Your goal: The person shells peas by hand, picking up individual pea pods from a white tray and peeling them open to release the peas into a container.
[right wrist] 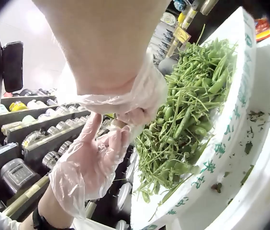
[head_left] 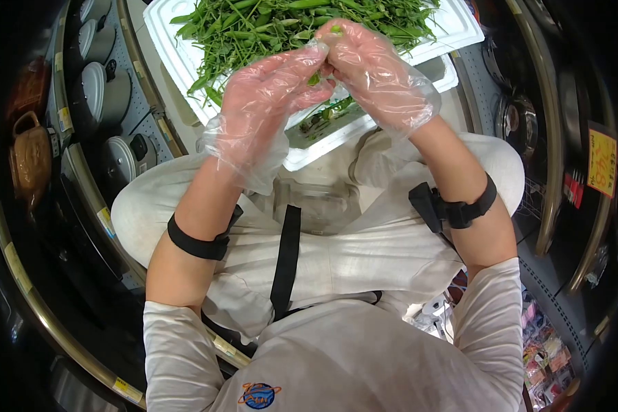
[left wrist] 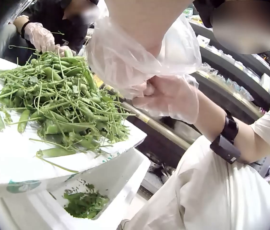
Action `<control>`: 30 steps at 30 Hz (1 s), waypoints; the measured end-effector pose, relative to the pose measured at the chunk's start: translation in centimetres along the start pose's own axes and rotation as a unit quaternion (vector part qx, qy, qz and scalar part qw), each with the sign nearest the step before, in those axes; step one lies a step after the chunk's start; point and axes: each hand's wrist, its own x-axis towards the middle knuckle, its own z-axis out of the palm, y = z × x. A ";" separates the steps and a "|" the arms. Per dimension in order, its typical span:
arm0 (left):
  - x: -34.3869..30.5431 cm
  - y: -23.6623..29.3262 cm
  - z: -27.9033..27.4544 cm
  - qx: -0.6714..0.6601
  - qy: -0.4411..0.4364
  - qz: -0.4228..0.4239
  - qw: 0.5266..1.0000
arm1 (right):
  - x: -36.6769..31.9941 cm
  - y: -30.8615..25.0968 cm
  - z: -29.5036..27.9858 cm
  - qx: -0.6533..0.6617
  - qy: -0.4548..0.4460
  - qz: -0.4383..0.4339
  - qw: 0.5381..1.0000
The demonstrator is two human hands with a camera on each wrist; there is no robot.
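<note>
Both hands wear clear plastic gloves and meet fingertip to fingertip over the near edge of a heap of pea pods (head_left: 254, 34) with stems and tendrils. My right hand (head_left: 381, 75) has its fingers curled and pinches a green pea pod (head_left: 336, 29), of which only a small bit shows. The left hand (head_left: 264, 89) brings thumb and forefinger together at the same spot, pinching the pod's other side; its remaining fingers curl loosely, as the right wrist view shows. Most of the pod is hidden by the fingers. The heap lies on a white foam lid (left wrist: 10, 151).
Under the lid, a white foam box (left wrist: 130, 175) holds green trimmings (left wrist: 84, 203). Across the heap, another person's gloved hand (left wrist: 41, 38) touches the pods. Shelves with pots (head_left: 103, 93) stand on the left, more shelving with a yellow price tag (head_left: 602, 159) on the right.
</note>
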 end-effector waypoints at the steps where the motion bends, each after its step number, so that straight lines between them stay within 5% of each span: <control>1: 0.0 -0.1 0.0 0.000 -0.001 -0.001 1.000 | -0.1 -0.1 -0.1 -0.037 -0.002 -0.016 0.999; 8: -0.3 0.3 0.5 -0.015 -0.008 0.007 1.000 | -0.7 -2.5 -1.1 -0.162 -0.043 -0.033 0.985; 18: 0.7 -0.8 1.2 0.002 -0.021 0.023 1.000 | -1.4 -1.3 -3.9 -0.091 -0.042 -0.058 0.993; 20: 1.0 -1.2 1.4 -0.004 -0.018 0.013 1.000 | -1.9 -2.7 -4.8 -0.009 -0.060 0.093 0.994; 26: 2.8 -4.4 2.5 0.114 -0.006 0.040 0.993 | -3.2 -4.0 -7.1 0.062 0.018 0.171 0.983; 28: 3.1 -5.7 3.1 0.156 0.000 0.061 0.986 | -3.8 -3.8 -7.9 0.062 0.124 0.178 0.974; 30: 3.2 -6.6 3.6 0.506 -0.042 0.221 0.833 | -4.1 -3.9 -8.9 0.087 0.138 0.173 0.971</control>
